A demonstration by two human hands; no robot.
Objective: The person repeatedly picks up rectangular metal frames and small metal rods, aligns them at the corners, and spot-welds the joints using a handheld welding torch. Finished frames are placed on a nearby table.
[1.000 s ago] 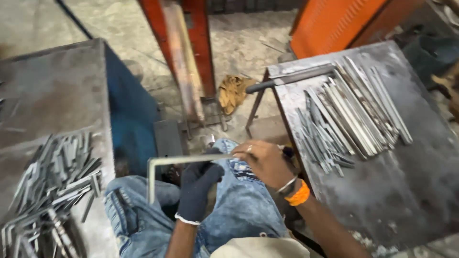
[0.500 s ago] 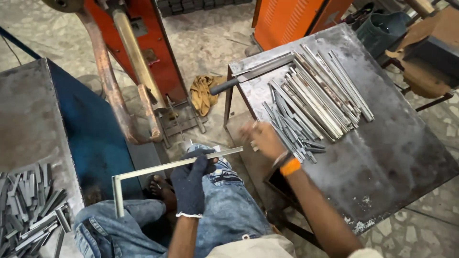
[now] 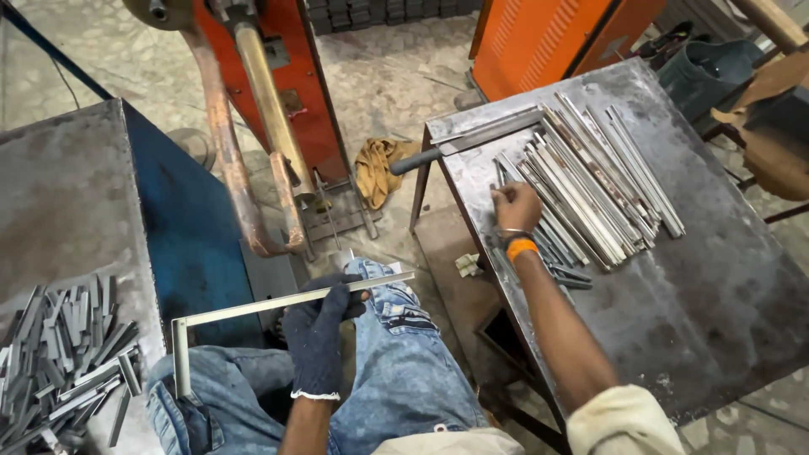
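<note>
My left hand [image 3: 322, 327], in a dark glove, grips an L-shaped metal frame piece [image 3: 253, 309] that lies across my jeans-clad knees, its short leg pointing down at the left. My bare right hand [image 3: 516, 207], with an orange wristband, reaches onto the steel table [image 3: 716, 278] at the right and rests on the near end of a pile of long metal strips [image 3: 590, 185], fingers curled on one or two of them. Whether a strip is lifted cannot be told.
A heap of short metal pieces [image 3: 67, 354] lies on the grey table at the left. An orange-red machine with copper arms [image 3: 261, 126] stands ahead. A yellow rag [image 3: 377, 168] lies on the floor. A dark-handled tool [image 3: 463, 143] lies at the right table's edge.
My right hand has left the frame piece on my lap and reached up right onto the strip pile. The view has tilted; my left hand keeps hold of the L-shaped piece.
</note>
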